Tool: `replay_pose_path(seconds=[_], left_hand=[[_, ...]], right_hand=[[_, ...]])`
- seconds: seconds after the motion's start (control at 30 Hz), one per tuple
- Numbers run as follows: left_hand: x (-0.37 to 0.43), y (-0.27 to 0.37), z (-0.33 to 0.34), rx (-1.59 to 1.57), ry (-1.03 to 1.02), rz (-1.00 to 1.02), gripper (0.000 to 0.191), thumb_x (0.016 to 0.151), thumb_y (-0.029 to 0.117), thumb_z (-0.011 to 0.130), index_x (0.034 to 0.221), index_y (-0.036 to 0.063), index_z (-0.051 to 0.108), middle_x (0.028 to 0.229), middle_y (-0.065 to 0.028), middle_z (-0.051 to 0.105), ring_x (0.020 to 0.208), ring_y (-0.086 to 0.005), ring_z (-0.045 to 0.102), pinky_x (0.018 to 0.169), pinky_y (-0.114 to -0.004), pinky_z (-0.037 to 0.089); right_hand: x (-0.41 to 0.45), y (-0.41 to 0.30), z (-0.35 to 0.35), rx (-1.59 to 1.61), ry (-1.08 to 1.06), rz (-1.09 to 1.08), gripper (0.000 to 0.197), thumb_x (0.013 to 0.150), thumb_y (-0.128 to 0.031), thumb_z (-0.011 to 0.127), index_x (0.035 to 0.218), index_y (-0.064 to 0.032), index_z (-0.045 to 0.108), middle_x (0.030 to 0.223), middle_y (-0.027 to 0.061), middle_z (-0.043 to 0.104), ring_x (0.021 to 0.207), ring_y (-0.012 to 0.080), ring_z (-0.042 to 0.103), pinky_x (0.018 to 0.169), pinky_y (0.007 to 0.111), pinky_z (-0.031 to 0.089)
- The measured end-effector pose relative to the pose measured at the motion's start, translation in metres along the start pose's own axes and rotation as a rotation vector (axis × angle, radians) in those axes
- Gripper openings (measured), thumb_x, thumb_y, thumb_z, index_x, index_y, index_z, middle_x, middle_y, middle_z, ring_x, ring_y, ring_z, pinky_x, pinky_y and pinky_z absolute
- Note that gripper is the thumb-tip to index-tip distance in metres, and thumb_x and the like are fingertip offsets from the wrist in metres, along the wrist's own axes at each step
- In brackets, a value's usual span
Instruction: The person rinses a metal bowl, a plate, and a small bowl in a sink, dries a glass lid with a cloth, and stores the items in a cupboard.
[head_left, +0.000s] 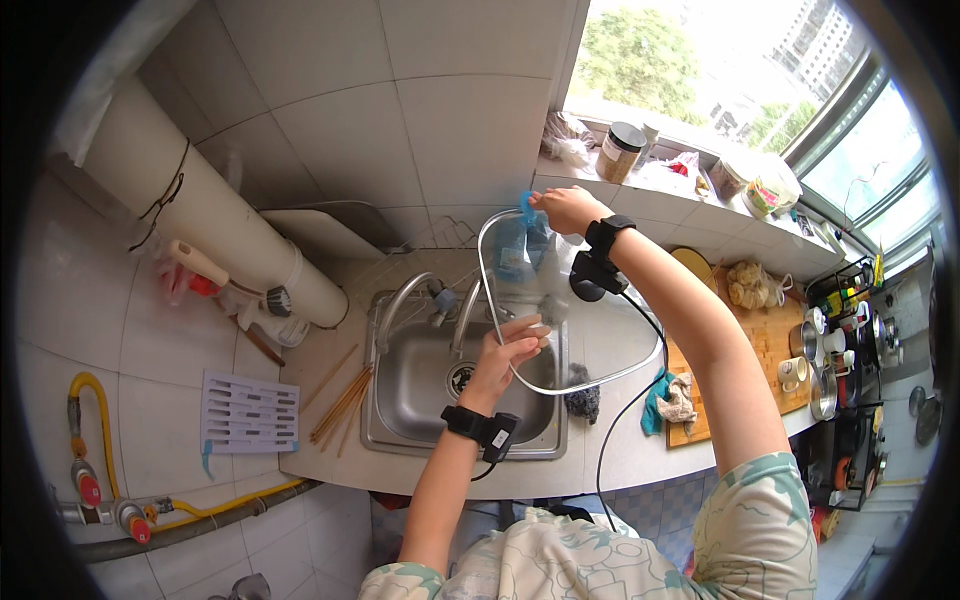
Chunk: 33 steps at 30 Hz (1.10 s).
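Observation:
My right hand (571, 211) is raised behind the sink, its fingertips on the narrow top of a translucent blue plastic item (517, 255). I cannot tell whether it is a bag or a bottle. A pale curved rim (559, 391), apparently of a clear vessel or cover, loops from below that hand over the sink and counter. My left hand (504, 358) is above the stainless steel sink (420, 405), fingers extended and the rim crossing its palm side. Whether it grips the rim is unclear. Both wrists wear black straps with small devices.
Two curved faucets (397, 304) rise behind the basin. Chopsticks (341, 412) lie left of it, a dark scouring pad (582, 394) right. Cloths (671, 401) and a mug (792, 373) are on a wooden board (735, 330). A black cable (606, 450) hangs beside me. Jars (621, 152) line the windowsill.

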<state>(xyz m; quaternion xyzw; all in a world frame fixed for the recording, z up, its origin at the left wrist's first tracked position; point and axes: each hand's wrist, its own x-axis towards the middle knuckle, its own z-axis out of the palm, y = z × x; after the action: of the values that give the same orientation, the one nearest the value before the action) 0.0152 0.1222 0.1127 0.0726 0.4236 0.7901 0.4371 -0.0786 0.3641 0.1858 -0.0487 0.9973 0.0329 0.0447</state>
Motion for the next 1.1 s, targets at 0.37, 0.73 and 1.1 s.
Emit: replay_pose_path(seconds=[0.37,0.73,1.1], left_hand=[[-0.009,-0.001,0.015,0.003,0.0,-0.014,0.041,0.072,0.004,0.058,0.112,-0.0011,0.052,0.099,-0.0123,0.061,0.087,-0.0164,0.06,0.078,-0.023,0.046],[-0.067,-0.042,0.028,0.095,0.039,-0.061,0.042,0.069,0.002,0.058,0.111,-0.0031,0.053,0.098,-0.0166,0.061,0.086,-0.019,0.061,0.076,-0.024,0.048],[-0.152,-0.132,0.012,-0.048,0.2,-0.173,0.041,0.07,-0.003,0.056,0.111,-0.0053,0.052,0.095,-0.0179,0.061,0.082,-0.0204,0.06,0.07,-0.025,0.047]], right_hand=[[-0.025,0.042,0.002,0.447,0.181,-0.065,0.052,0.07,0.001,0.047,0.121,-0.0101,0.048,0.105,0.0196,0.057,0.1,0.0309,0.054,0.087,0.034,0.042],[-0.33,0.02,0.007,1.192,0.487,0.501,0.037,0.074,0.003,0.047,0.111,0.0001,0.052,0.108,0.0064,0.055,0.103,0.016,0.048,0.087,0.027,0.038],[-0.473,-0.038,0.204,0.866,0.354,0.849,0.043,0.067,-0.008,0.067,0.107,-0.0042,0.052,0.11,0.0158,0.051,0.104,0.0304,0.048,0.088,0.037,0.039]])
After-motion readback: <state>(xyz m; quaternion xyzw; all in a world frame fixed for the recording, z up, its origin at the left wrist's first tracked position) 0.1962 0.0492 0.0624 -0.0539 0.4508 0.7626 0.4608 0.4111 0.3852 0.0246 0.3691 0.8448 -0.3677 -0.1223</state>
